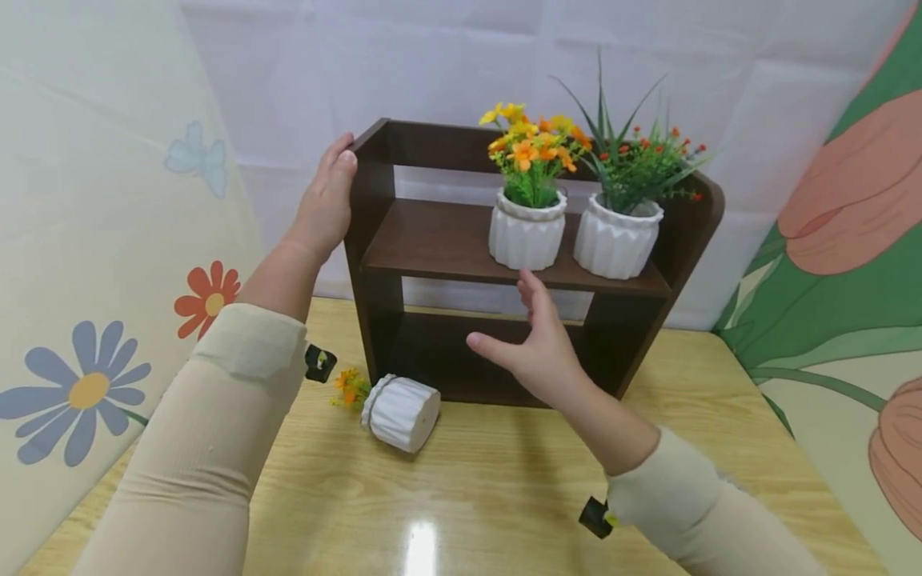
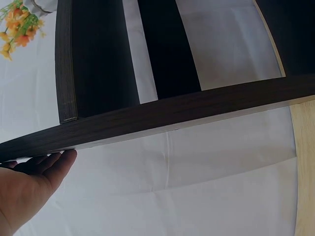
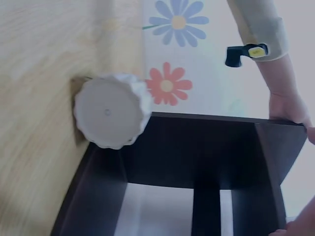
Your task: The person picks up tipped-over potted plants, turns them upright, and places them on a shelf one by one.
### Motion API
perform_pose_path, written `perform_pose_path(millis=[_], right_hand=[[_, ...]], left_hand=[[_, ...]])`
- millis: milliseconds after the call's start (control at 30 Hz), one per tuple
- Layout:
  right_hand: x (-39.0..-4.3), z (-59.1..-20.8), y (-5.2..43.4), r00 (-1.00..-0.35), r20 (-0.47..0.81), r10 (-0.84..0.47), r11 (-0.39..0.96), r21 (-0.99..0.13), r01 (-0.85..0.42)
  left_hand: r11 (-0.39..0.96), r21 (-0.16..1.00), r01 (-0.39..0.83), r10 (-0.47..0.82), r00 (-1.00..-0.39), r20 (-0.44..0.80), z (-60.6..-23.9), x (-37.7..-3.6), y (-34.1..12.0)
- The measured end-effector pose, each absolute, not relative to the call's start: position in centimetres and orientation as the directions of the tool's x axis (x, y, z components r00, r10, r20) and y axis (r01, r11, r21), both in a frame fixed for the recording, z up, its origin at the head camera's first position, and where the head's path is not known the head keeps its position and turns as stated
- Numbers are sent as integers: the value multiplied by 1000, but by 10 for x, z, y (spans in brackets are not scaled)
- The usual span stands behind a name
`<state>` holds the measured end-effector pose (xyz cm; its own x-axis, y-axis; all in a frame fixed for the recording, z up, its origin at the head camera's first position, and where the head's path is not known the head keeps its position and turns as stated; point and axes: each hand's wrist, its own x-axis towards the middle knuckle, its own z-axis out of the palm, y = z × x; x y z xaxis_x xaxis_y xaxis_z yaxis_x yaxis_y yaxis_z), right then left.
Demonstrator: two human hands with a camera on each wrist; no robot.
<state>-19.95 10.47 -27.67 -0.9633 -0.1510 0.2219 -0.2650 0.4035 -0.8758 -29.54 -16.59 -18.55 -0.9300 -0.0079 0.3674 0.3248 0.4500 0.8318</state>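
Observation:
A dark brown two-tier shelf [image 1: 439, 236] stands on the table. My left hand [image 1: 326, 200] lies against the outside of its left side panel near the top; in the left wrist view the fingers [image 2: 61, 164] touch the panel. In front of the shelf is my right hand [image 1: 545, 352], thumb and fingers apart and nothing held. Its fingertips are close to the middle board's front edge, though contact is unclear. On that board stand a white pot of orange and yellow flowers [image 1: 528, 228] and a white pot of grass and red blooms [image 1: 618, 240].
Another white flowerpot [image 1: 403, 412] lies on its side on the wooden table [image 1: 468, 488], by the shelf's lower left corner. Its base [image 3: 108, 113] faces the right wrist camera. White cloth [image 1: 461, 64] hangs behind; floral backdrops flank both sides.

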Motion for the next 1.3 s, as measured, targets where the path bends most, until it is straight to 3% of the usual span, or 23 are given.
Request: perform_pose_path(millis=[633,1300], right_hand=[[-210,-314,90,-953,124,-277,492,-833,-252],[-218,-352,62,-891,107,-442,583,-720,-376]], left_hand=[[449,835,317,-13,-932,361,-186,-297,-166],[443,840,314,-15,-934,357,-185,-295,-165]])
